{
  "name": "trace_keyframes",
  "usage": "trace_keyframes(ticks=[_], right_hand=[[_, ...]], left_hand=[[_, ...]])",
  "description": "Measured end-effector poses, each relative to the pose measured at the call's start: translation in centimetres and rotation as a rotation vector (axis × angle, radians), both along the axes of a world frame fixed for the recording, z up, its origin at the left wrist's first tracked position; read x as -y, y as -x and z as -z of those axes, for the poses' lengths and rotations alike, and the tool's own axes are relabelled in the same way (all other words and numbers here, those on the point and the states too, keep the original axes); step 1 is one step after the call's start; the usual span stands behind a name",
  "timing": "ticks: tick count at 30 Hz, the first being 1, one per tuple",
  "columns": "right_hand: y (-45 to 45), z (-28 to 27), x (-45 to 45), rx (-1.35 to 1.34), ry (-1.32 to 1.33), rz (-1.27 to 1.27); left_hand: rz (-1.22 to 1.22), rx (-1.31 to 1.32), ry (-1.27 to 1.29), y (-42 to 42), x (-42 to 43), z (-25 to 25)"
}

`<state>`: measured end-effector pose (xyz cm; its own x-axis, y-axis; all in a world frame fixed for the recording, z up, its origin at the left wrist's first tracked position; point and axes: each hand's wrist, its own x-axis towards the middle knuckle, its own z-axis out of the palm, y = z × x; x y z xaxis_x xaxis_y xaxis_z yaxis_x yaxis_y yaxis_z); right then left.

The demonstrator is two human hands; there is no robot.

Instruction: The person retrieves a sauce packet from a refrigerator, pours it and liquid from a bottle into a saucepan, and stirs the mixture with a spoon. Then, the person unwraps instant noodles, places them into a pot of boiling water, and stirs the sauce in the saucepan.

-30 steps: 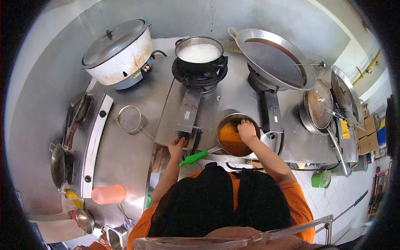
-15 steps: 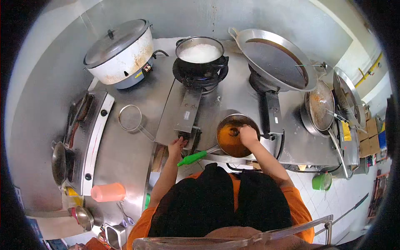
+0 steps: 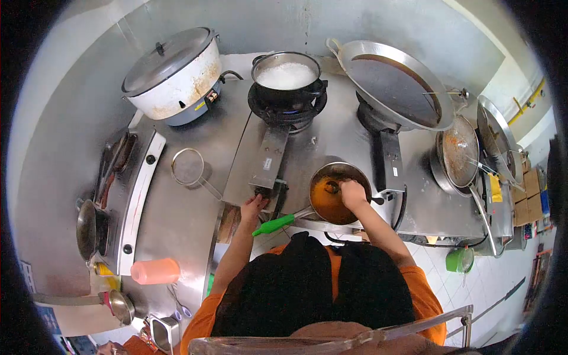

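My left hand (image 3: 254, 207) is closed on the dark burner knob (image 3: 258, 191) at the front end of a steel burner box (image 3: 270, 158); the fingers partly cover the knob. My right hand (image 3: 353, 194) is closed over the saucepan (image 3: 365, 176), gripping a dark utensil (image 3: 332, 187) that dips into orange-brown sauce (image 3: 325, 204). The palm hides much of the utensil, so its exact kind is unclear. The saucepan's green handle (image 3: 273, 225) points left toward me, with neither hand on it. On the lit burner behind stands a black pot (image 3: 286, 75) with white, foamy contents.
A large wok (image 3: 397, 89) of dark liquid stands at back right, a lidded rice cooker (image 3: 171, 74) at back left. A strainer (image 3: 188, 167) and an orange cup (image 3: 155, 271) lie left. Pans and a skimmer (image 3: 460, 151) sit at far right.
The view has shifted slightly, moving the scene a little right. My right hand and the utensil have changed position a little in the saucepan. My left hand stays at the knob.
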<state>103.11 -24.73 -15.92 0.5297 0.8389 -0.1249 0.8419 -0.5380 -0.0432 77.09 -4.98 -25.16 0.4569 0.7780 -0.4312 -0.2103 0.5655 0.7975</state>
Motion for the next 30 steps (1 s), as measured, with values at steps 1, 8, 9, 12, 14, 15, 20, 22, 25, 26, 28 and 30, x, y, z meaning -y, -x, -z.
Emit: trace_keyframes(ticks=[1,8,9,12,14,15,20,22,25,26,28,30], right_hand=[[0.0,0.0,0.1,0.009,-0.005,-0.012],[-0.6,1.5,0.0,0.048,-0.070,-0.040],[-0.4,1.1,0.0,0.041,-0.071,-0.043],[-0.1,0.1,0.1,0.028,-0.067,-0.044],[-0.2,0.3,0.0,0.027,-0.058,-0.036],[-0.2,0.3,0.0,0.019,-0.044,-0.028],[-0.6,1.1,0.1,-0.034,-0.060,-0.010],[-0.4,0.6,0.4,-0.011,-0.094,-0.018],[0.4,-1.9,1.0,-0.030,-0.322,-0.071],[0.8,-3.0,1.3,-0.049,-0.427,-0.097],[1.5,-4.5,1.7,-0.100,-0.551,-0.118],[2.3,-5.9,2.1,-0.203,-0.681,-0.167]], left_hand=[[0.001,-0.009,-0.008,-0.1,0.2,-0.5],[0.008,-0.004,-0.003,-0.1,-0.5,1.4],[0.010,0.000,0.008,-0.1,-0.4,1.1],[0.006,0.015,0.011,-0.2,-0.1,0.0],[-0.010,0.031,-0.026,-0.2,0.3,-0.9],[0.008,0.029,-0.004,-0.1,0.3,-0.7],[0.060,0.027,0.026,0.1,-0.1,0.1],[0.068,-0.016,0.020,0.2,0.0,-0.2],[0.070,-0.079,0.008,0.6,0.2,-0.2],[0.067,-0.100,0.004,0.9,0.3,-0.1],[0.079,-0.124,-0.020,1.9,1.0,-0.6],[0.120,-0.072,0.036,3.3,2.1,-1.6]])
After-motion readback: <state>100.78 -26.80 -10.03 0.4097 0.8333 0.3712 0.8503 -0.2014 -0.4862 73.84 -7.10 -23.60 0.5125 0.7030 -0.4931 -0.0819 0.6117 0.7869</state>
